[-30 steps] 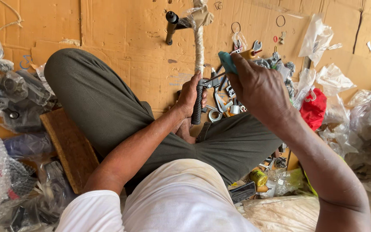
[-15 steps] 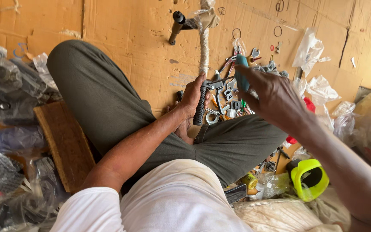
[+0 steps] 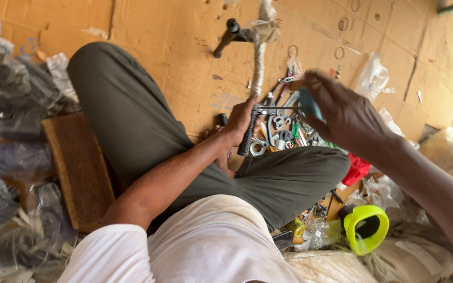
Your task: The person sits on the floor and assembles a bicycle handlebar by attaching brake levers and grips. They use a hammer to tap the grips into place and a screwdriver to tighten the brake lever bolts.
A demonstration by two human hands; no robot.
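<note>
My left hand (image 3: 239, 121) grips a long bar by its black ribbed grip (image 3: 247, 140). The bar (image 3: 259, 63) is wrapped in pale cloth and runs away from me to a black angled fitting (image 3: 227, 32). My right hand (image 3: 348, 112) hovers above and to the right, fingers closed on a blue-handled tool (image 3: 308, 105) with a tan end. Beneath both hands a pile of small metal tools and spanners (image 3: 281, 131) lies on the cardboard floor (image 3: 174, 47). My legs in dark green trousers (image 3: 127, 120) are crossed around this spot.
A brown wooden board (image 3: 77, 167) lies left of my knee, with bagged parts (image 3: 11, 89) beyond it. A yellow-green ring-shaped object (image 3: 365, 228), a red cloth (image 3: 356, 170) and clear plastic bags (image 3: 376, 76) sit to the right. Metal rings (image 3: 340, 52) lie on the cardboard.
My right hand has drifted right and slightly up with the blue tool. My left hand stays on the black grip. The view has shifted, bringing the yellow-green object into sight.
</note>
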